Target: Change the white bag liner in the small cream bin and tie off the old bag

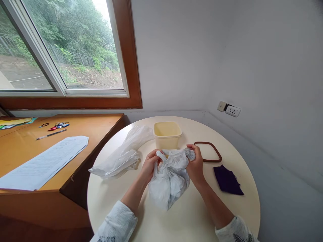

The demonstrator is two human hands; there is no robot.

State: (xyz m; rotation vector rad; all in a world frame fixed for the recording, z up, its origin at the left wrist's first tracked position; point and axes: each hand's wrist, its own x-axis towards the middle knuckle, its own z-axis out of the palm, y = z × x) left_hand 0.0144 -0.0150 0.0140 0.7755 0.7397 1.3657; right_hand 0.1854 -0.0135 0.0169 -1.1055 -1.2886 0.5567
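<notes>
1 left hand (148,165) and 1 right hand (196,167) are clamping fingers on a bunched, not-yet-spread plastic bag (170,179), a bare-rimmed tub (167,141) standing toward the surface's (113,201) back edge.

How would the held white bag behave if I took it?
The white bag would probably flop, since it sags in creases between the left hand and right hand. Its thin-looking film might tear, and its crumpled shape seems unlikely to roll.

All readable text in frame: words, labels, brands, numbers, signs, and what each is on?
None readable.
Paper sheets on the desk: rows of writing, too small and blurred to read.
Left sleeve, right sleeve: dark marks; can't tell if lettering.
Crumpled white bag, yellow tub: none visible.
</notes>
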